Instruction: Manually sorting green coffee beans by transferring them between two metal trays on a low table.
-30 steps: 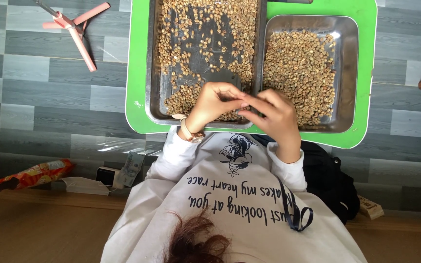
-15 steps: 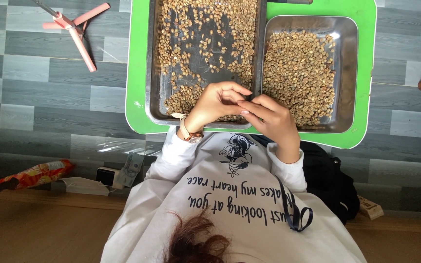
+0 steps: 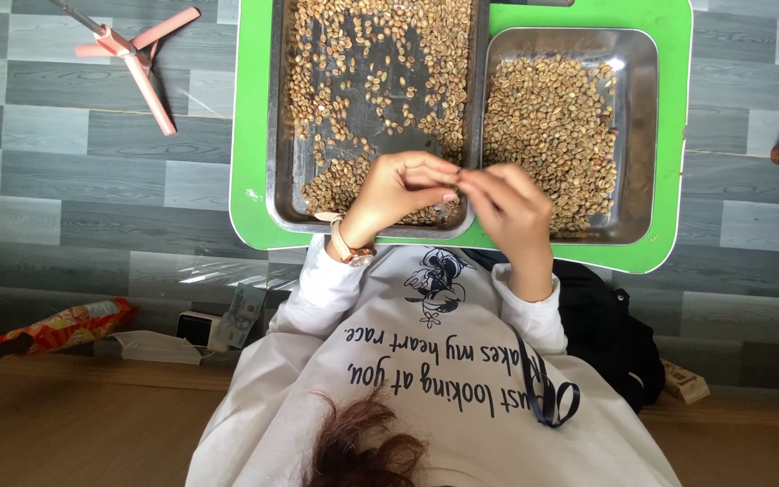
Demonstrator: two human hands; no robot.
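Observation:
Two steel trays lie side by side on a green table top point(image 3: 250, 180). The left tray point(image 3: 283, 194) holds pale beans point(image 3: 380, 54) spread thin, with bare metal showing. In the right tray point(image 3: 637, 135) the beans point(image 3: 552, 108) lie in a dense layer. My left hand point(image 3: 394, 191), with a watch point(image 3: 346, 248) on its wrist, hovers over the near edge of the left tray. My right hand point(image 3: 514, 206) is beside it. Their pinched fingertips meet over the rim between the trays. Whether a bean is between them is too small to tell.
A pink folding stand point(image 3: 137, 59) lies on the grey plank floor at the upper left. An orange snack packet point(image 3: 60, 326), a face mask point(image 3: 151, 346) and a small box point(image 3: 198, 328) lie at the lower left. A black bag point(image 3: 610, 338) rests by my right side.
Both hands stay over the near edge of the left tray. The fingertips have shifted slightly and drawn closer together.

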